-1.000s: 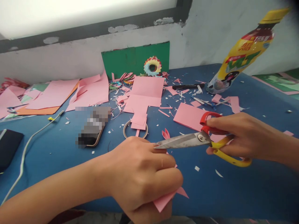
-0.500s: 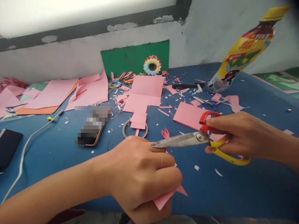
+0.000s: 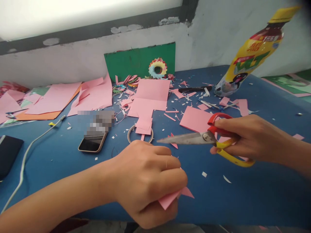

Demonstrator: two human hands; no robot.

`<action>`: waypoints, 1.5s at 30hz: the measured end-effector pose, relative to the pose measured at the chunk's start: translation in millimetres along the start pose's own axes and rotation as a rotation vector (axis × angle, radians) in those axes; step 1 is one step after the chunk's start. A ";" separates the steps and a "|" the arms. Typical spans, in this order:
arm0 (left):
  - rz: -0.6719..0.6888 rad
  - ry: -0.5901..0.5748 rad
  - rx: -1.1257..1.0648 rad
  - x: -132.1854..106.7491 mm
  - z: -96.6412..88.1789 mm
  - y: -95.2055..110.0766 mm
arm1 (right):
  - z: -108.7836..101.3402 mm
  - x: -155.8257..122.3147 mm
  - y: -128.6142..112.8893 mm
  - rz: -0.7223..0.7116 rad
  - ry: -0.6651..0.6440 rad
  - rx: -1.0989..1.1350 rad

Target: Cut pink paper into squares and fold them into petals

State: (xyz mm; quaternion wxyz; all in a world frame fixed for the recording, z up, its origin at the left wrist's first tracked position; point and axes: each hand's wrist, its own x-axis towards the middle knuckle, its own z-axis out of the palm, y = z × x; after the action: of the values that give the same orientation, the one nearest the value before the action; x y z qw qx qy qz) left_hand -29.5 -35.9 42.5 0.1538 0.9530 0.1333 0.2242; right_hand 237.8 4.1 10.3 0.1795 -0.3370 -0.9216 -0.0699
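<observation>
At six o'clock, the left hand (image 3: 147,181) is closed around pink paper (image 3: 167,200), mostly hidden but likely light and easily creased, best pinched by its edges; toward three o'clock, the right hand (image 3: 255,137) grips scissors (image 3: 206,137) by the handles.

I look forward and down from the head, close above both hands (image 3: 149,183), facing the wall (image 3: 218,38).

Your left hand (image 3: 150,184) is at the front of the table (image 3: 218,200), around a bit of paper (image 3: 167,199). Your right hand (image 3: 257,136) is to its right, with the scissors (image 3: 204,138). The phone (image 3: 91,144) lies left of the hoop (image 3: 128,135), and the cord (image 3: 31,145) lies left of the phone. Behind, a board (image 3: 128,63) stands by the wall (image 3: 206,42). The bottle (image 3: 257,55) is at the back right.
</observation>
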 end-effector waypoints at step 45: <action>-0.845 -0.039 -0.075 13.0 30.3 -70.4 | 55.2 51.3 -21.8 0.418 -0.163 0.926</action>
State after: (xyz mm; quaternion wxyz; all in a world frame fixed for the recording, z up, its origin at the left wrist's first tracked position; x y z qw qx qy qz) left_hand -17.1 25.7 -3.2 0.2692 0.8125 0.5010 0.1282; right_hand 171.7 31.9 -21.6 0.2478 -0.4034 -0.7799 0.4094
